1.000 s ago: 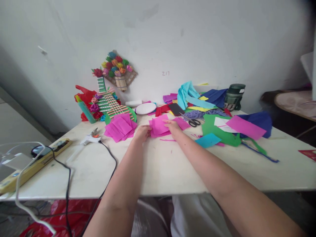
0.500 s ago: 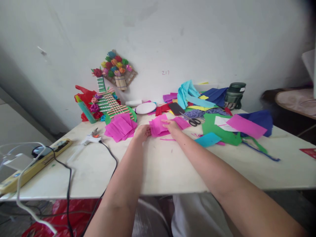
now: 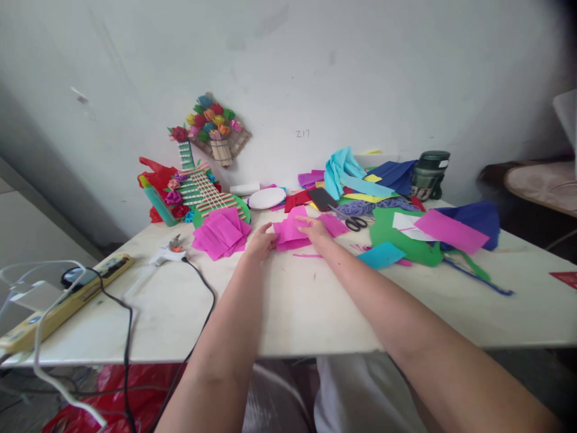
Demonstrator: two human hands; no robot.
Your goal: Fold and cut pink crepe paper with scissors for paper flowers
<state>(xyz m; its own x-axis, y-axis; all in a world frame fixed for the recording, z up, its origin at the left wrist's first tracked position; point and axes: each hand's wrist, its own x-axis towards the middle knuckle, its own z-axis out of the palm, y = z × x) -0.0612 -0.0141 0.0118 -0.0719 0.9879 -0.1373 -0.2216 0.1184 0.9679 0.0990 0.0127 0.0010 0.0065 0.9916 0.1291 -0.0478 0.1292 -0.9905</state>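
Several sheets of bright pink crepe paper (image 3: 291,236) lie in front of me between my hands. My right hand (image 3: 314,231) grips the paper's right part, thumb and fingers closed on it. My left hand (image 3: 261,242) is at the paper's left edge, its thumb raised apart from the curled fingers; its fingertips come up against the edge. A separate stack of pink paper pieces (image 3: 220,233) lies left of my left hand. Black-handled scissors (image 3: 356,224) rest beyond my right hand, close to more pink paper (image 3: 331,225).
A glue gun (image 3: 166,255) with a black cord and a yellow power strip (image 3: 83,296) occupy the left side. Behind stand a paper-flower guitar (image 3: 201,189) and a teal bottle (image 3: 158,201). Green paper (image 3: 383,231), purple yarn (image 3: 356,208) and a dark flask (image 3: 429,175) are right.
My left thumb has lifted away from the fingers at the paper's left edge. The pink sheets between my hands have shifted slightly. My right hand keeps its grip.
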